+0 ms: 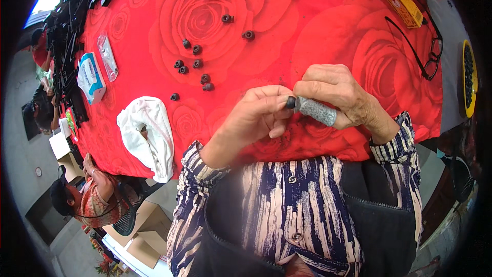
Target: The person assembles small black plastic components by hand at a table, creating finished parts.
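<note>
- The left hand [256, 112] pinches a small, black, rounded part [291, 102] between thumb and fingers; its grip is narrow and closed on that part, which sits between the two hands, above the desk's near side.
- The right hand [342, 91] meets it from the other side, with a grey, speckled, fabric-like sleeve [318, 112] around one finger; its fingertips come right up to the part, but they cover so much that I cannot tell whether this grip also closes on it.
- The part is small and shows little surface to hold, so it could slip from the pinch if the two hands press unevenly; the grey sleeve may also dull the feel of that finger.
- Across the desk [328, 25], covered in a red, rose-printed cloth, lie loose, black, ring-like parts [198, 63], with more massed at the far edge; a dropped part could roll among them and be hard to pick out.
- To the left rest a crumpled white cloth [129, 129], a blue-and-white soft packet [91, 78] and a clear plastic packet [107, 57]; the crumpled cloth's folds could hide a stray part.
- To the right lie black-framed glasses [432, 61], legs open, near an orange-yellow carton [402, 5]; a sweeping right elbow could knock the glasses.
</note>
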A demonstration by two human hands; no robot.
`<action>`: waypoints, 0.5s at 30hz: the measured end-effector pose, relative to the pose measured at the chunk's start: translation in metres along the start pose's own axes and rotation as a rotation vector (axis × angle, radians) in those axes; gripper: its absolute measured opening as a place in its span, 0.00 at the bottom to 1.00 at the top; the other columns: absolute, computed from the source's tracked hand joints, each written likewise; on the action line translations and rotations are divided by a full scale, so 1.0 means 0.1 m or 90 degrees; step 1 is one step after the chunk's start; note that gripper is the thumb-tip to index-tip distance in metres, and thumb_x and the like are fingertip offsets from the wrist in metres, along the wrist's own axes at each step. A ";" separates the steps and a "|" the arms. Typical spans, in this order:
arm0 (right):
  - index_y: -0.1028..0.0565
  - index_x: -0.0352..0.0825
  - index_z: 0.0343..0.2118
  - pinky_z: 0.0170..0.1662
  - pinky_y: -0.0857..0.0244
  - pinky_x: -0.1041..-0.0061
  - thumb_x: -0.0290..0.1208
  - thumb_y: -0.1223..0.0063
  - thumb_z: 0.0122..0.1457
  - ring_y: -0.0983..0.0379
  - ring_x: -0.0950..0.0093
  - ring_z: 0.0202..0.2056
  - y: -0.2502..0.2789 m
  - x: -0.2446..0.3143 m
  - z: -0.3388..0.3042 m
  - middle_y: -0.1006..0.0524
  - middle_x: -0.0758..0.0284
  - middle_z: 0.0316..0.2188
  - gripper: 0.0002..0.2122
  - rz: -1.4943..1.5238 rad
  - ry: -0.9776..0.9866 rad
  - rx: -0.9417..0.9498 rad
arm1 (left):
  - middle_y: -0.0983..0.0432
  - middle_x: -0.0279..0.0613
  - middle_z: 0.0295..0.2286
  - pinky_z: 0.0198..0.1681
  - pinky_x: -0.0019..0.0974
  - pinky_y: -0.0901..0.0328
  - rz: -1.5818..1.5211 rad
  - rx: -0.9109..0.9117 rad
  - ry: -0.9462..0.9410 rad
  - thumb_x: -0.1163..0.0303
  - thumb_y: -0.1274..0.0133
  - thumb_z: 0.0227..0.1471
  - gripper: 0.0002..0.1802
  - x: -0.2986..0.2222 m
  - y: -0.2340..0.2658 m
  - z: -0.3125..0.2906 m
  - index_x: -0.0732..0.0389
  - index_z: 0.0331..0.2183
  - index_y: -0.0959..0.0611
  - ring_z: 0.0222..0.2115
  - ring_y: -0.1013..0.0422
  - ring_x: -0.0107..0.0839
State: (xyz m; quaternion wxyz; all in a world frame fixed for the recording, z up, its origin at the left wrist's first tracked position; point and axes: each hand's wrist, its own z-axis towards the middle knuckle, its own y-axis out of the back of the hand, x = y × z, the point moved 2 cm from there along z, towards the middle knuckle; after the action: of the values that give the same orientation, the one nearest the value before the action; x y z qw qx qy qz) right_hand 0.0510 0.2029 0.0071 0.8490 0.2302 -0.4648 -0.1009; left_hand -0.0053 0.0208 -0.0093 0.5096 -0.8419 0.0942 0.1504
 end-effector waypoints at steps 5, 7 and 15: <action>0.28 0.31 0.35 0.22 0.38 0.70 0.27 0.41 0.40 0.32 0.67 0.22 0.04 0.08 -0.01 0.31 0.64 0.23 0.16 -0.050 -0.032 -0.080 | 0.33 0.30 0.23 0.17 0.24 0.40 0.099 -0.104 -0.073 0.67 0.52 0.56 0.10 -0.07 -0.04 0.00 0.64 0.36 0.24 0.19 0.38 0.17; 0.28 0.30 0.36 0.23 0.38 0.70 0.28 0.40 0.40 0.32 0.67 0.22 0.01 0.09 0.03 0.31 0.64 0.23 0.17 -0.061 -0.057 -0.118 | 0.30 0.30 0.24 0.17 0.23 0.41 0.043 -0.019 -0.060 0.67 0.52 0.56 0.10 -0.03 0.03 0.00 0.64 0.36 0.24 0.20 0.37 0.17; 0.28 0.24 0.36 0.18 0.46 0.74 0.25 0.44 0.40 0.37 0.73 0.17 -0.12 0.18 0.06 0.32 0.65 0.20 0.17 -0.250 0.124 -0.158 | 0.29 0.31 0.25 0.18 0.22 0.41 -0.031 -0.082 -0.066 0.67 0.52 0.57 0.08 0.04 -0.10 0.00 0.61 0.36 0.24 0.22 0.36 0.17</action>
State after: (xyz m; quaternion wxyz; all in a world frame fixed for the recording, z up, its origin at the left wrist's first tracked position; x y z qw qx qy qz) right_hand 0.0566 0.1837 0.0177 0.8758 0.2187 -0.3109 -0.2975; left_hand 0.0012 0.0256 -0.0029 0.4619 -0.8662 0.0373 0.1872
